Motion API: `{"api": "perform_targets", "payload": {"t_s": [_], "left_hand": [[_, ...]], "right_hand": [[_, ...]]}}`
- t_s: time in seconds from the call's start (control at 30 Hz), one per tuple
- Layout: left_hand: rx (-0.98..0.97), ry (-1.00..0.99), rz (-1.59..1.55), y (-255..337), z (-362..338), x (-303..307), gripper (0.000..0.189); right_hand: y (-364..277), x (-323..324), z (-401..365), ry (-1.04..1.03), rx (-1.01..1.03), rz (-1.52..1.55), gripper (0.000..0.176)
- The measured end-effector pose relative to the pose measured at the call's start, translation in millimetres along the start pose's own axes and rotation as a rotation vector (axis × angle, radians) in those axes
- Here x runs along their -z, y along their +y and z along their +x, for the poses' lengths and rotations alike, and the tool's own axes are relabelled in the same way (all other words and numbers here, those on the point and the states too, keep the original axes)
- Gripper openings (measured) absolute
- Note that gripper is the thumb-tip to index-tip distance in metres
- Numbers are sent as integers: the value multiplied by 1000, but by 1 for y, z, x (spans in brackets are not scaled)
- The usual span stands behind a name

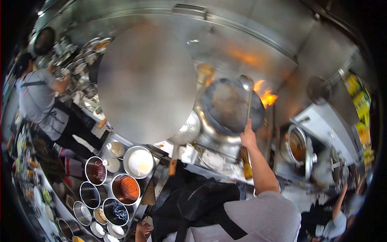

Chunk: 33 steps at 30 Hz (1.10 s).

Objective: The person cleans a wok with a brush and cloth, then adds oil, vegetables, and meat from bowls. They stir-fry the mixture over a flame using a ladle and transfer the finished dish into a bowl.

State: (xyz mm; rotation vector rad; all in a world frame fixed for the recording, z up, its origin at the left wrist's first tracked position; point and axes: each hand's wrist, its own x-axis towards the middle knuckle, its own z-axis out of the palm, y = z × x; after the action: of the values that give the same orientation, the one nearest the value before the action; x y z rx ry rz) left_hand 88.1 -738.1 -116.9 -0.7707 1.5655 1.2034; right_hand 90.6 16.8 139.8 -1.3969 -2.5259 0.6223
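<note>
We are gripping one ladle (249,105) over the wok (217,122) — stiff, likely bowl-heavy; right grip (248,140) closed at handle end; left grip (143,230) unclear.

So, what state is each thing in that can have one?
Right hand: closed around the ladle
Ladle: raised, bowl near the wok's far rim
Wok: hazy inside
Flames: burning beside the wok
Perforated strainer: not held
Pot of white contents: uncovered
Pot of orange-red contents: uncovered
Left hand: grip unclear

Yellow packets (363,107), probably, far right.
</note>
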Motion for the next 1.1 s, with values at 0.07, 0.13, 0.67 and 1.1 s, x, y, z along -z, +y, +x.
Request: {"api": "perform_targets", "payload": {"t_s": [0.07, 0.13, 0.67, 1.1], "left_hand": [[61, 54, -42, 8, -7, -23, 24], [10, 64, 156, 22, 8, -54, 26], [-408, -90, -131, 193, 6, -219, 44], [-162, -923, -257, 290, 63, -269, 36]], "right_hand": [[-34, -9, 35, 12, 34, 110, 87], [-71, -41, 87, 12, 138, 203, 87], [-357, -172, 316, -959, -523, 2273, 14], [-177, 47, 139, -1041, -80, 2355, 16]]}}
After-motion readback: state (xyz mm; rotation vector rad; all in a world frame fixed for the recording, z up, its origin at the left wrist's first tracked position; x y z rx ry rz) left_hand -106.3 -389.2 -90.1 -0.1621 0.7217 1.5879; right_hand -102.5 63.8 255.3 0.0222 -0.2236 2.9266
